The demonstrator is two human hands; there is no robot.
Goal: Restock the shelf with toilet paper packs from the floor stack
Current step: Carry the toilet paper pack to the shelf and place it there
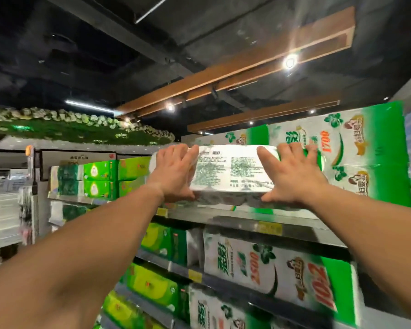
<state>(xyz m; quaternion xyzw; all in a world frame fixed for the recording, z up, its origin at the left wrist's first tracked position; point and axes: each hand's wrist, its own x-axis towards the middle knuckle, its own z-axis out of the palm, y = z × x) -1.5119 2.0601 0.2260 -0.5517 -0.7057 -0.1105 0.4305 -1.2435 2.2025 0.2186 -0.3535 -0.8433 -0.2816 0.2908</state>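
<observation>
Two hands (173, 172) (292, 174), one held toilet paper pack (226, 172), three lit ceiling spotlights (290, 61).

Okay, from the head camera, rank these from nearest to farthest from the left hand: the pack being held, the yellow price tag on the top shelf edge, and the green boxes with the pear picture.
1. The pack being held: the left hand grips its left end.
2. The yellow price tag: just below the hand, on the shelf edge.
3. The green boxes with the pear picture: farther left, on the next shelf unit.

TP pack (226, 172) is gripped at both ends by left hand (173, 173) & right hand (294, 174), apparently resting on top shelf (223, 216), beside stocked packs (356, 155).
</observation>
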